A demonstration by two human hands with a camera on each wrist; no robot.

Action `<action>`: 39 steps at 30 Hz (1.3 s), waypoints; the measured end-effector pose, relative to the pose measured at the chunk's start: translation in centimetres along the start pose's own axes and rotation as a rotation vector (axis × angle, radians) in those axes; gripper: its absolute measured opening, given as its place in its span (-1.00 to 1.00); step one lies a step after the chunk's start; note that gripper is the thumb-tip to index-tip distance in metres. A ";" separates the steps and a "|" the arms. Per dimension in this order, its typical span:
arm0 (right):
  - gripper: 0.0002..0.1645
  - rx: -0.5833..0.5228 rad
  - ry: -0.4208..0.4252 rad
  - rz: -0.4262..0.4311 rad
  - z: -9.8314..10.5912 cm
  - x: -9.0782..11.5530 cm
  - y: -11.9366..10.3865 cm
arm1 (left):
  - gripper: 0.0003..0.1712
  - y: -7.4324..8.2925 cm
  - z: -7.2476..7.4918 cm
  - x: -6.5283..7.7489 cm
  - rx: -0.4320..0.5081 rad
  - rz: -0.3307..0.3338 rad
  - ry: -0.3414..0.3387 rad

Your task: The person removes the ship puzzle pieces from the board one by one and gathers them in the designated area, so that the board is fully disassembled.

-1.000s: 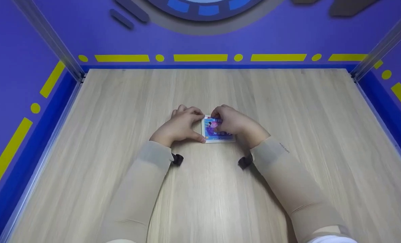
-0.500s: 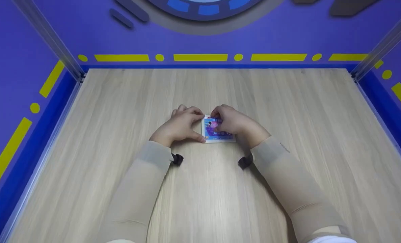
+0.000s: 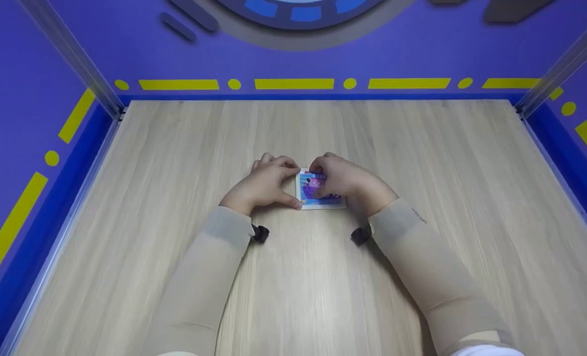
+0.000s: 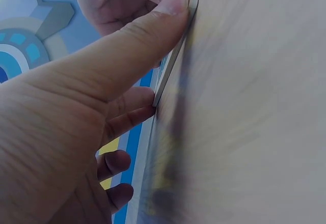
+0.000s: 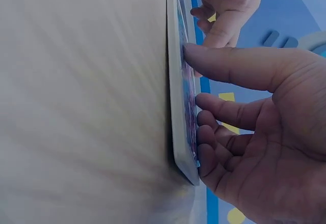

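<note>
A small square picture board [image 3: 307, 200] with a pale rim and a pink, purple and blue cartoon lies flat on the wooden table. My left hand [image 3: 264, 184] holds its left side, thumb at the near corner and index finger at the far corner. Over the picture, my right hand [image 3: 345, 178] has its thumb and bent fingers apart, tips touching the printed face. The right wrist view shows the board [image 5: 175, 91] edge-on, with the right thumb [image 5: 229, 66] and fingertips against its face. Part of the picture is hidden under the right hand.
The light wooden table [image 3: 293, 277] extends around both arms. Purple-blue panels [image 3: 293, 64] with yellow dashes stand at its back and sides. A dark wrist mount [image 3: 260, 234] sits at the left cuff, another [image 3: 360, 236] at the right.
Slight movement only: the right thumb has shifted a little on the picture. The left hand and the board stay in place.
</note>
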State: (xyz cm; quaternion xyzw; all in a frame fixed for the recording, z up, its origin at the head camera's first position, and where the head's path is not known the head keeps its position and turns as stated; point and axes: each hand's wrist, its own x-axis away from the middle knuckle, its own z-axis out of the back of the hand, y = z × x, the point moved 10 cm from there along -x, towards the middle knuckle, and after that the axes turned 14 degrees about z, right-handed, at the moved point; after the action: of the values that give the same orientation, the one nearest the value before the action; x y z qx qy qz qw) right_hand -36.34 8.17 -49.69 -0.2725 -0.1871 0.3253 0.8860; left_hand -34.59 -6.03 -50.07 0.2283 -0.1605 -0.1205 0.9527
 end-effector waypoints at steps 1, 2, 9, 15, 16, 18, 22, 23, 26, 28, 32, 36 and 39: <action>-0.17 -0.009 -0.001 -0.003 0.0 0.0 0.1 | 0.20 0.0 0.0 0.0 0.001 0.000 0.001; -0.15 -0.018 -0.003 -0.005 0.0 -0.1 0.3 | 0.20 0.0 0.1 0.0 0.003 0.001 0.002; -0.08 -0.056 -0.020 -0.021 -0.4 -0.5 0.7 | 0.21 0.0 0.1 0.0 -0.001 0.003 0.000; -0.15 -0.045 -0.023 -0.007 -0.5 -0.6 0.5 | 0.22 -0.2 0.1 0.0 -0.008 0.001 0.002; -0.19 -0.052 -0.012 -0.005 -0.5 -0.6 0.4 | 0.22 -0.1 0.1 0.0 -0.008 0.000 0.002; -0.29 -0.063 0.025 -0.012 -0.4 -0.7 0.4 | 0.22 -0.1 0.1 0.1 -0.009 0.000 0.001; -0.48 -0.081 0.124 -0.062 -0.2 -1.0 0.5 | 0.22 0.0 0.1 0.1 -0.012 -0.001 0.002; -0.50 -0.075 0.142 -0.079 -0.2 -1.1 0.6 | 0.22 0.1 0.1 0.1 -0.011 -0.002 0.001; -0.51 -0.073 0.180 -0.128 -0.1 -1.3 0.8 | 0.22 0.2 0.0 0.0 -0.006 -0.006 0.000; -0.53 -0.075 0.197 -0.155 -0.1 -1.4 1.0 | 0.21 0.3 0.0 -0.1 -0.003 -0.012 -0.002; -0.58 -0.076 0.218 -0.186 0.0 -1.6 0.9 | 0.20 0.2 0.0 -0.1 0.010 -0.015 -0.003; -0.62 -0.052 0.233 -0.204 -0.2 -1.9 1.2 | 0.19 0.1 0.0 -0.1 0.018 -0.018 -0.004; -0.64 -0.032 0.241 -0.220 -0.4 -2.3 1.6 | 0.19 0.0 0.0 0.0 0.014 -0.019 -0.004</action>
State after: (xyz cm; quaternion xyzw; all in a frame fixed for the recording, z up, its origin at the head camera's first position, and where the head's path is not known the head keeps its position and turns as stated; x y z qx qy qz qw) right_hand -38.58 7.49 -51.29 -0.3015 -0.1133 0.1881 0.9278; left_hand -34.64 -6.01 -50.04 0.2363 -0.1609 -0.1290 0.9495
